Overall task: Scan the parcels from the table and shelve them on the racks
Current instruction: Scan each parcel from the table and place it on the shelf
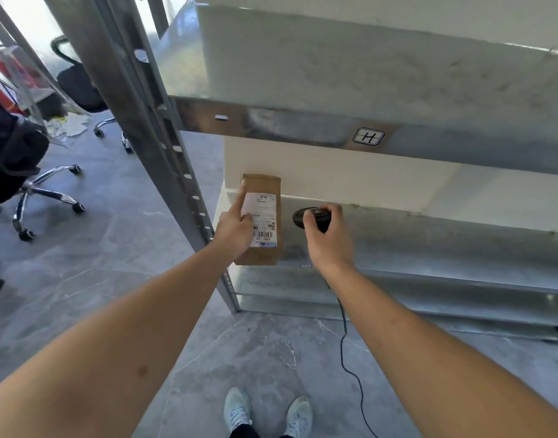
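Note:
A brown cardboard parcel (pixel 265 248) with a white barcode label lies on the lower metal shelf (pixel 429 245) of the rack, at its left end near the upright post. My left hand (pixel 235 227) rests on the parcel's left side, index finger stretched out along the label's edge, other fingers curled. Just right of the parcel, my right hand (pixel 326 240) grips a black handheld scanner (pixel 312 216) whose head points at the shelf; its black cable hangs down to the floor.
The shelf above carries a tag marked "H" (pixel 368 136). A grey rack post (pixel 164 159) stands left of the parcel. Office chairs (pixel 34 184) and litter are on the grey floor at left. My shoes (pixel 268 412) show at the bottom.

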A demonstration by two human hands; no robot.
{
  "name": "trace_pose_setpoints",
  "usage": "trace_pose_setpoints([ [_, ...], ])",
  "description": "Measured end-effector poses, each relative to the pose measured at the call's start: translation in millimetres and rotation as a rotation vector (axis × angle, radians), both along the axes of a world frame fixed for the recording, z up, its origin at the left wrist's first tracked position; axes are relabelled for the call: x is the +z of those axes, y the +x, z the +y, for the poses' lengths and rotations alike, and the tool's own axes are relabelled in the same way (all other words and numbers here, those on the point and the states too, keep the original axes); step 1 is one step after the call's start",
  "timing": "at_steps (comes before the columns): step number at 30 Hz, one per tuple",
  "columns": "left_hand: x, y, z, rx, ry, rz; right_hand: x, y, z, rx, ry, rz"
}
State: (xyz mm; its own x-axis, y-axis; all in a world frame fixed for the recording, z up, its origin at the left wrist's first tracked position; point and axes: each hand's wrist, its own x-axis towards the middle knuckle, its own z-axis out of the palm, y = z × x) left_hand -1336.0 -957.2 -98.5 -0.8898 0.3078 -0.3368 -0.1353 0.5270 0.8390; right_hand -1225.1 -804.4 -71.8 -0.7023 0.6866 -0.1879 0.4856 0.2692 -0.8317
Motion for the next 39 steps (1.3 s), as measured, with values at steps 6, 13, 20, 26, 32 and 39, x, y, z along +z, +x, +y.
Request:
trace_pose_setpoints([
  [6,1.4,5.4,7.9,-0.244,-0.411,0.337,-0.3,-3.5,3.2,-0.018,-0.036,0.010],
  [13,11.2,7.9,19.2,-0.538,-0.690,0.446,-1.7,-9.8,0.0,-0.007,-0.036,-0.006],
  [20,7.4,-2.8,6.3,-0.567,-0.743,0.456,-1.1,-15.3,-6.2,0.007,-0.070,-0.001],
  [26,6.3,-4.3,8.1,-0.594,-0.755,0.471,4.3,-16.4,-5.8,-0.017,-0.058,0.000],
  [32,19.4,-2.7,12.1,-0.643,-0.744,0.571,10.2,-2.1,-0.1,-0.064,-0.051,0.037],
  [39,61.8,28.0,44.6,-0.740,-0.686,0.698,31.8,43.4,14.5,-0.194,-0.027,0.114],
])
